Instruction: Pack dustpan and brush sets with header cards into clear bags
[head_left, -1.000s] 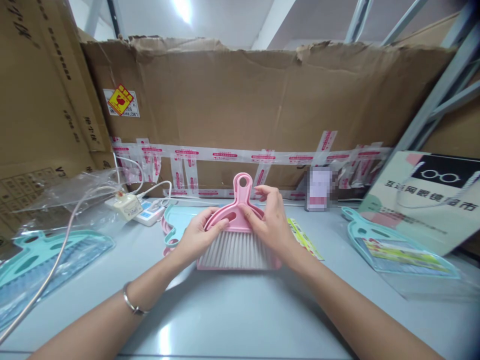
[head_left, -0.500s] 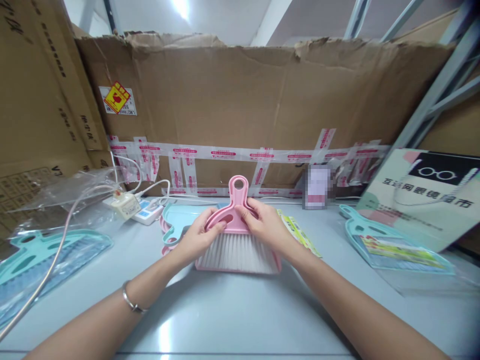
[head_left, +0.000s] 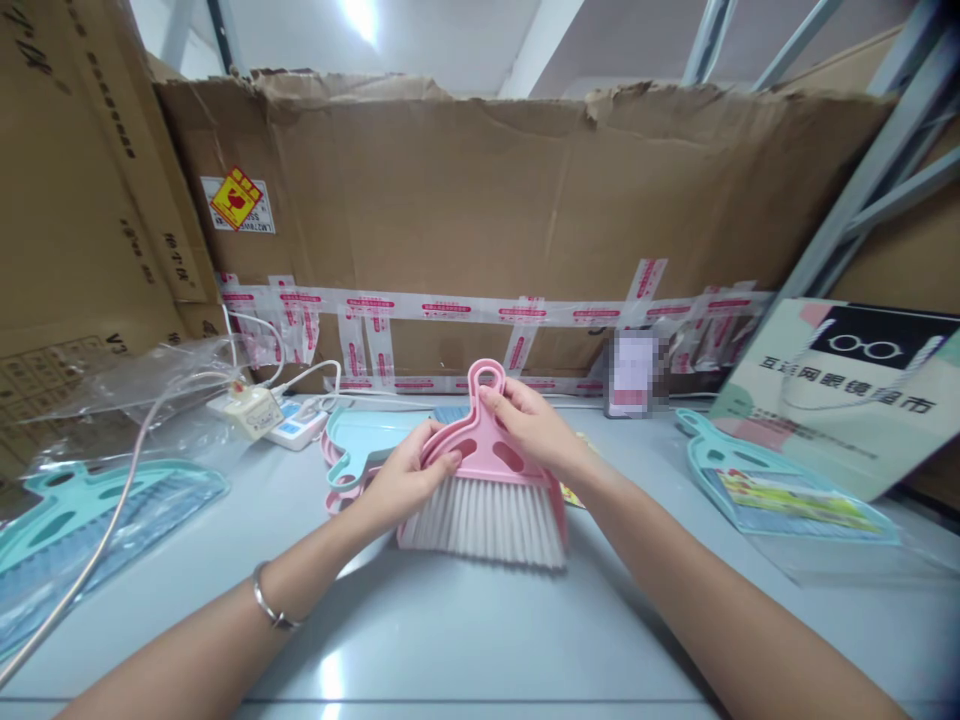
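Note:
Both my hands hold a small pink hand brush [head_left: 487,450] with white bristles [head_left: 484,520], which lies in a pink dustpan on the grey table [head_left: 450,640]. My left hand [head_left: 409,480] grips the brush's left shoulder, fingers curled over it. My right hand [head_left: 529,425] pinches the handle near its hanging loop. The brush sits slightly raised and tilted towards me. A silver bangle is on my left wrist.
More pink and teal dustpans [head_left: 360,445] are stacked behind the brush. Bagged teal sets lie at the far left [head_left: 90,515] and right [head_left: 780,495]. A power strip with cables [head_left: 274,420] sits back left. A paper bag [head_left: 847,395] leans at right. Cardboard walls [head_left: 487,220] close the back.
The brush has been pulled towards me and tilted, its bristles now lower and nearer. My right hand has slid up the handle towards the loop.

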